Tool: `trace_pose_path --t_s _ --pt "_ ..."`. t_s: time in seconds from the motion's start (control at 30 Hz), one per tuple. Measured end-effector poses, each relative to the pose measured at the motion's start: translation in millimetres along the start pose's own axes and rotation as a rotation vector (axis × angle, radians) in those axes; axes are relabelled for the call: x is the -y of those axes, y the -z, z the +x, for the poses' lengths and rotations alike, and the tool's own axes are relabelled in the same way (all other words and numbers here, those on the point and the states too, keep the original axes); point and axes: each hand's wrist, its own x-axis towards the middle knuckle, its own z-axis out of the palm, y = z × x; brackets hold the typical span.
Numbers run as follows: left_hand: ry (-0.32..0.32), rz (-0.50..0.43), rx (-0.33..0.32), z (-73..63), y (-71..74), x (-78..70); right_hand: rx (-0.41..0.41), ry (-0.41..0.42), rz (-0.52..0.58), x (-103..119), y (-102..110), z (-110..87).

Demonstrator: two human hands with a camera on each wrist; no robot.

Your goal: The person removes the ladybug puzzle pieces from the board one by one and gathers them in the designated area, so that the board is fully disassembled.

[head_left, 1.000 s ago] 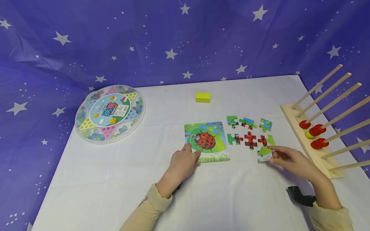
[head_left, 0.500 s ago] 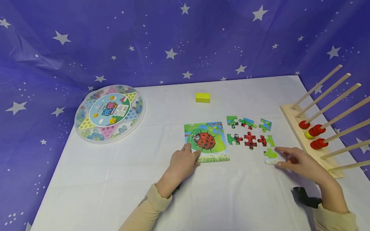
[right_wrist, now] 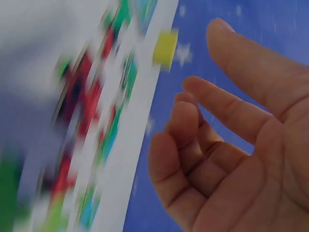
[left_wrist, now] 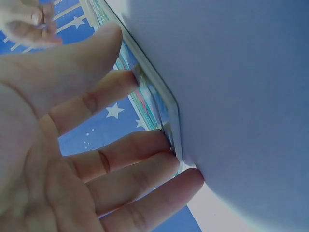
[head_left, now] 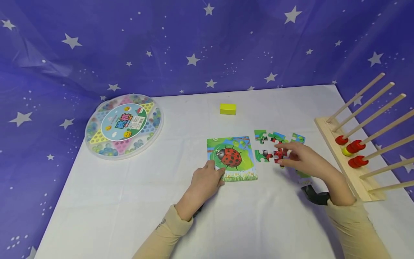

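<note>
In the head view, my left hand (head_left: 205,181) rests on the lower left corner of a ladybug puzzle board (head_left: 237,144). The left wrist view has its fairly straight fingers against the board's edge (left_wrist: 166,99). My right hand (head_left: 307,160) hovers over loose jigsaw pieces to the board's right, thumb and forefinger apart around the red middle piece (head_left: 278,154). The right wrist view shows that palm (right_wrist: 241,188) with nothing in it. A green corner piece (head_left: 259,135) and a green-and-red piece (head_left: 262,156) lie beside the board. The hand partly covers the pieces at right.
A round marble board game (head_left: 121,147) in a clear case lies at left. A yellow block (head_left: 228,109) sits behind the board. At right stands a wooden peg rack (head_left: 325,129) with red rings (head_left: 357,145). A starry backdrop rises behind the white table.
My right hand slid the green lower piece rightward, let go of it and moved left over the red middle piece. My left hand stayed on the board.
</note>
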Motion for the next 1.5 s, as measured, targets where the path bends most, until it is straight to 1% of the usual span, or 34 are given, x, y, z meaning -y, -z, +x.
trace_pose_path --t_s 0.1,0.2,0.33,0.5,0.7,0.93,1.07,1.3,1.5 --pt "-0.003 -0.001 -0.006 0.2 0.5 -0.4 0.06 0.087 0.007 18 -16 20.7" --pt "-0.006 -0.006 -0.018 0.8 0.2 -0.6 0.13 0.137 0.006 32 -36 35.2" --pt "-0.008 -0.001 -0.03 1.6 -0.8 -0.9 0.183 0.149 -0.018 44 -58 43.8" --pt "-0.007 0.004 -0.043 1.5 -0.3 -0.8 0.208 0.144 -0.024 48 -73 45.4" --pt "-0.008 -0.013 -0.06 1.0 0.9 0.4 0.172 0.149 -0.045 48 -80 45.9" --pt "-0.007 0.002 -0.043 1.8 1.6 0.3 0.168 0.151 -0.057 50 -82 49.1" --pt "-0.009 0.014 -0.036 1.8 1.5 -0.5 0.172 0.143 -0.028 51 -83 51.0" --pt "-0.007 0.022 -0.036 1.9 1.3 -0.5 0.179 0.111 0.072 50 -84 52.9" --pt "-0.004 0.02 -0.032 1.4 1.8 -0.4 0.172 0.095 0.084 49 -86 53.7"
